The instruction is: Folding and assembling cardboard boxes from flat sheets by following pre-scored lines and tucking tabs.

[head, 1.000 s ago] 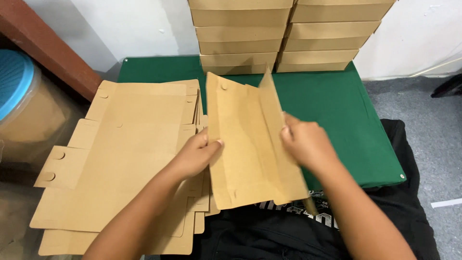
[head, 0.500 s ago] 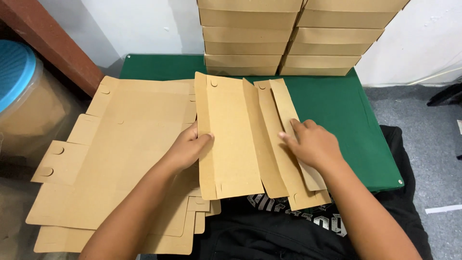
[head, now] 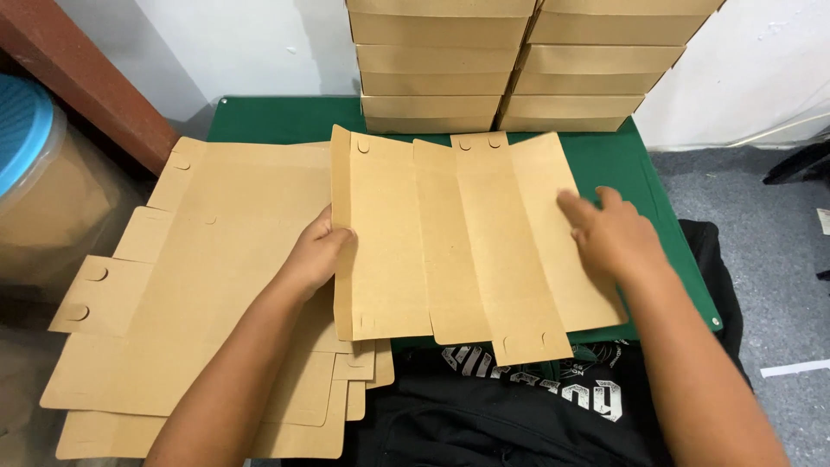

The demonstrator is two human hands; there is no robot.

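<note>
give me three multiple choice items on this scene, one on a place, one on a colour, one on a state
1. Where are the stacked folded boxes?
A. far edge of the table
B. on the floor
C. in the person's lap

2. What colour is the table top?
A. red
B. green
C. white

3. How does the cardboard blank between the hands lie?
A. rolled up
B. torn in half
C. spread open flat

Answers: 1 A, they stand behind the blank; 2 B, green shows around the cardboard; 3 C, left hand grips one edge, right hand presses the other side.
</note>
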